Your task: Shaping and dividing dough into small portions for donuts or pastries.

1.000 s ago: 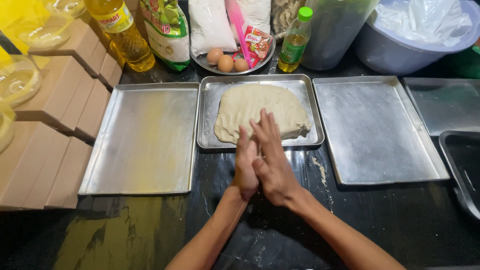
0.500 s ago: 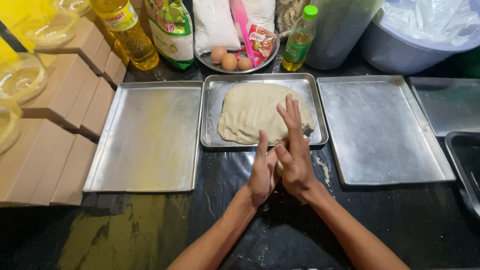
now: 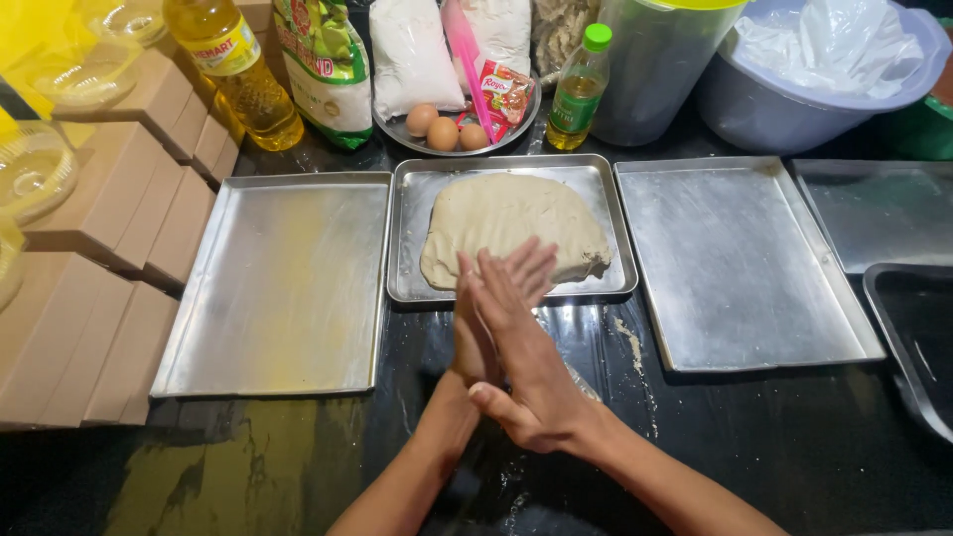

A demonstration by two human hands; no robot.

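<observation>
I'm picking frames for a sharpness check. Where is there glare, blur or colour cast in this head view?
Head view: the hands look slightly motion-smeared at the fingertips; the dough and middle tray are sharp; the left tray carries a yellow cast; the wet black counter shows small bright reflections; the lower corners fall dark.

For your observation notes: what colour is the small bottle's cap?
Bright green, on the small bottle's cap; head view.

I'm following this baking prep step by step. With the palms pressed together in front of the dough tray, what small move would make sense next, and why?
Probably part the hands and reach forward to the dough. The left hand and right hand are pressed palm to palm and hold nothing, just short of the small tray, where the flattened slab lies untouched.
</observation>
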